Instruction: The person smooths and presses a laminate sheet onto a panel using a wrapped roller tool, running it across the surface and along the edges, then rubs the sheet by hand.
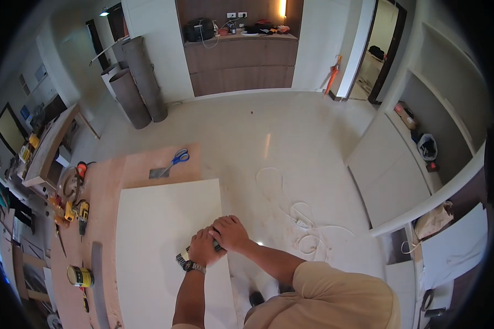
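Note:
A white board (pixel 164 219) lies on the plywood worktop, and both my hands are at its right edge. My left hand (pixel 204 248), with a metal watch on the wrist, is closed over a dark and pale block-like tool (pixel 182 257). Only the ends of that tool show, so its kind is unclear. My right hand (pixel 229 232) is closed on the tool's far end, touching the left one. Beyond the board's far edge, blue-handled scissors (pixel 180 157) lie across a small grey sheet (pixel 159 173).
Left on the plywood (pixel 104 186) are a yellow-black drill (pixel 83 214), a can (pixel 80 276), a tape measure (pixel 82 169) and a grey strip (pixel 97 279). A white cord (pixel 302 223) loops over the floor at right. Grey rolls (pixel 130 98) stand near the wall; shelves (pixel 411 148) line the right.

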The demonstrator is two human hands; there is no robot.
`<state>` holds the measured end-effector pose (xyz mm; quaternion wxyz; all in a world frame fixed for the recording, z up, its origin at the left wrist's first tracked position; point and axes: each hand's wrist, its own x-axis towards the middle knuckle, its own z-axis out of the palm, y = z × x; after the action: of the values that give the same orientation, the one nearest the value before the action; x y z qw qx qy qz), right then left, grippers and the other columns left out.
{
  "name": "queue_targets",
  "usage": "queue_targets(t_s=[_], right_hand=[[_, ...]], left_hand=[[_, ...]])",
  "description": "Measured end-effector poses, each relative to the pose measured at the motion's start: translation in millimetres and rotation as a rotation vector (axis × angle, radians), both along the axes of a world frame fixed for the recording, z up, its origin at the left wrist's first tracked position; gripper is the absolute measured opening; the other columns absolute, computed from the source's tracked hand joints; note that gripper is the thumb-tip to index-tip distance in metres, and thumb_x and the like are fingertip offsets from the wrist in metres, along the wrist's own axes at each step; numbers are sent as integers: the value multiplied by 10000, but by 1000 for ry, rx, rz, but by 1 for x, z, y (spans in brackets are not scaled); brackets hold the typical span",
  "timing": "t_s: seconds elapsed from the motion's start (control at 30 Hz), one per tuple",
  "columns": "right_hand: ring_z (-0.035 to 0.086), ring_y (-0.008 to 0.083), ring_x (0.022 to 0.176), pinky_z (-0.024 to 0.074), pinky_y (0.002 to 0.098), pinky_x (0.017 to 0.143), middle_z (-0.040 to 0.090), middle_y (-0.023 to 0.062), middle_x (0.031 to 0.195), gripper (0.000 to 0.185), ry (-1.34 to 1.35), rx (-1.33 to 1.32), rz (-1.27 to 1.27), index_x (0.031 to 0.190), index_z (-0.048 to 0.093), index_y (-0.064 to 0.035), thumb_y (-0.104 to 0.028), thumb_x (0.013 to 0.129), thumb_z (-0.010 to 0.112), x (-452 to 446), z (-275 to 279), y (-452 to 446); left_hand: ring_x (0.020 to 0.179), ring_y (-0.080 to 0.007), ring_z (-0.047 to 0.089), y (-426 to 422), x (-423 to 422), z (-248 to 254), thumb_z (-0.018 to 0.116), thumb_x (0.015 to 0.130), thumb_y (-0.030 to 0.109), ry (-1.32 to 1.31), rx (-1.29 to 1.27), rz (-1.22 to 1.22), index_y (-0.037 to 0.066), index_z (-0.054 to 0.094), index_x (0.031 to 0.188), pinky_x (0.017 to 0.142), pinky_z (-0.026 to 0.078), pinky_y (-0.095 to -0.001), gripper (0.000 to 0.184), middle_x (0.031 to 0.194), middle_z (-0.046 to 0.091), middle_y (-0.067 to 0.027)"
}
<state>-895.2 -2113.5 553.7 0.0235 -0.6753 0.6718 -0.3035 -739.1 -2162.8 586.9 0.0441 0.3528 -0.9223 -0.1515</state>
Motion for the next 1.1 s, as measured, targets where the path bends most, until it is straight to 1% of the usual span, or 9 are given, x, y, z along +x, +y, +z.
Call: queue_targets(t_s=[0.1,0.17,0.3,0.43,0.57,0.6,0.73,0.87,1.1], right_hand=[[626,263,1170,387,470,1098,710,84,1114,325,-58,161,45,1047,702,-91,-381,1032,558,-23,11,-32],[623,256,1159,388,472,1094,704,67,1114,304,-40,136,62,1056,697,-104,-375,1030,562,-37,10,-56],[607,241,1158,387,471,1089,690,46,1128,284,-32,45,157,1082,686,-116,-369,1026,569,-57,1,-94],[592,229,1183,371,511,1094,681,41,1135,302,27,74,294,1106,676,-115,-391,1018,588,-73,5,-115],[592,256,1208,360,525,1099,692,63,1183,318,18,153,418,1145,654,-91,-378,1019,599,-92,6,-147],[591,253,1210,361,522,1097,693,61,1186,315,26,152,429,1147,654,-94,-376,1018,603,-95,7,-154],[611,258,1183,377,509,1076,701,58,1171,273,28,91,472,1140,663,-113,-346,1000,634,-111,3,-176],[609,243,1184,390,490,1054,713,45,1155,273,28,91,505,1103,677,-108,-358,998,637,-125,-3,-206],[620,275,1168,394,490,1027,705,83,1172,213,53,-1,633,1104,655,-103,-291,1009,622,-144,-1,-253]], left_hand=[[1317,-307,555,-30,-18,-8,833,729,494,-4,-25,-1,51,525,1449,1084,466,-466,900,1428,591,-105],[1314,-306,557,-48,-27,-18,833,726,496,-7,-14,59,49,530,1439,1079,469,-468,894,1425,592,-109],[1332,-328,546,-71,-47,-9,841,711,514,8,20,155,63,529,1434,1094,457,-478,907,1429,588,-125],[1351,-335,533,-78,-59,-5,837,716,544,-34,76,253,66,521,1445,1122,435,-486,927,1459,567,-127],[1353,-321,528,-92,-75,-4,823,729,509,-42,86,342,86,520,1434,1129,430,-490,876,1446,563,-111],[1340,-345,527,-95,-78,-7,838,723,541,8,56,351,81,524,1433,1130,428,-497,902,1443,561,-129],[1294,-350,548,-108,-94,-6,836,725,510,64,98,432,84,536,1407,1113,438,-489,857,1412,573,-130],[1266,-341,562,-126,-108,-13,802,746,525,82,9,428,65,550,1375,1068,461,-488,819,1402,578,-133],[1276,-342,564,-154,-130,-9,776,772,545,129,-26,527,33,571,1352,1063,459,-490,800,1389,589,-140]])
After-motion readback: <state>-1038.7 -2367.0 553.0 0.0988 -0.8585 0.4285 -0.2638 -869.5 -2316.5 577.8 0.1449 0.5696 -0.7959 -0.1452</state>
